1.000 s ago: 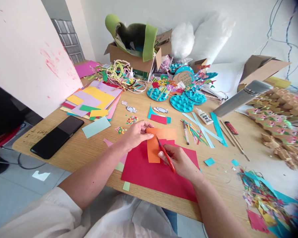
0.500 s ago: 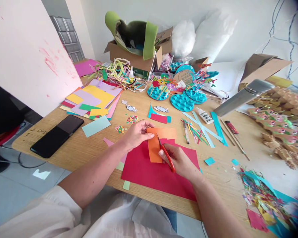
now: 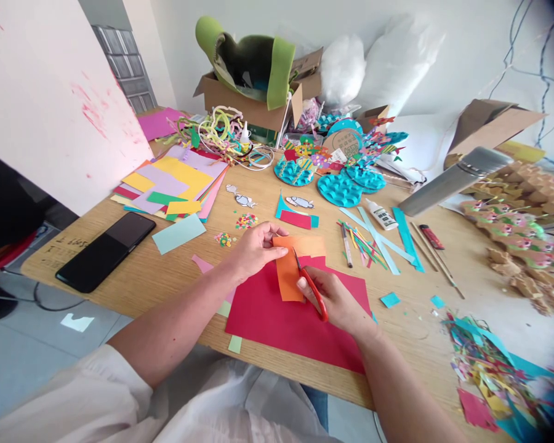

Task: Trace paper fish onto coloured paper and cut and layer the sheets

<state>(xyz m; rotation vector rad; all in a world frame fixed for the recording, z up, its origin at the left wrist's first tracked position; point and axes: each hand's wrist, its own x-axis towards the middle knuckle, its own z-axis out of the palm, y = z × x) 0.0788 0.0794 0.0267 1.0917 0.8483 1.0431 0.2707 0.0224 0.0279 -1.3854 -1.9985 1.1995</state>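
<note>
My left hand (image 3: 258,249) pinches the upper left corner of a piece of orange paper (image 3: 288,277). Red-handled scissors (image 3: 314,294) are gripped in my right hand (image 3: 335,298), their blades pointing up and left at the orange paper. Whether the blades are parted is hard to make out. Below both hands a large sheet of dark red paper (image 3: 281,326) lies flat at the table's front edge. Beyond the hands are a small red paper strip (image 3: 295,219) and cut-out paper fish (image 3: 300,202). Small piles of coloured paper dots (image 3: 246,221) lie nearer the left hand.
A black phone (image 3: 106,252) and a stack of coloured paper (image 3: 175,181) lie to the left. Rightward are a glue bottle (image 3: 382,215), a grey thermos flask (image 3: 452,181) and paper scraps (image 3: 484,369). Blue egg-carton crafts (image 3: 339,189) and a cardboard box (image 3: 240,104) stand behind.
The scissors and my right hand have shifted very slightly to the right, and the orange paper's lower end has moved a little. My left hand keeps its grip.
</note>
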